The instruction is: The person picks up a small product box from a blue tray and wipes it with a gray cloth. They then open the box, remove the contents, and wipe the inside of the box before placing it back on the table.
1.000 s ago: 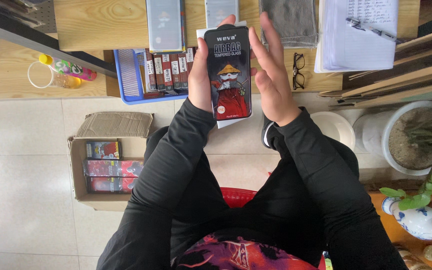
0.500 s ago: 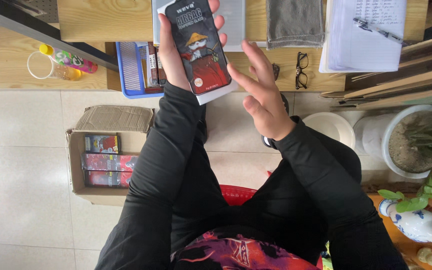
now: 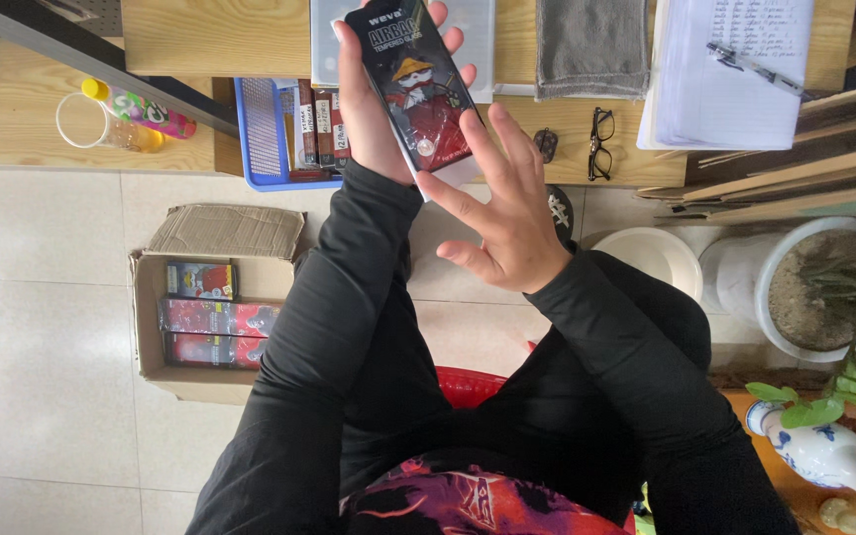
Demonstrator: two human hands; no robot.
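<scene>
We see the left hand [image 3: 374, 109] clamped around a flat black package [image 3: 413, 89], printed with a cartoon figure in a straw hat on red, held up over the wooden desk [image 3: 200, 40]. The right hand [image 3: 507, 203] is spread open, fingertips at the package's lower edge. Blue basket [image 3: 265, 129] just beside.

A flat, oblong black package [image 3: 414, 84] with a red cartoon figure in a pointed hat stands nearly upright, tilted slightly, face towards the camera, raised above the wooden surface [image 3: 220, 40], just right of the blue basket [image 3: 267, 129].
</scene>
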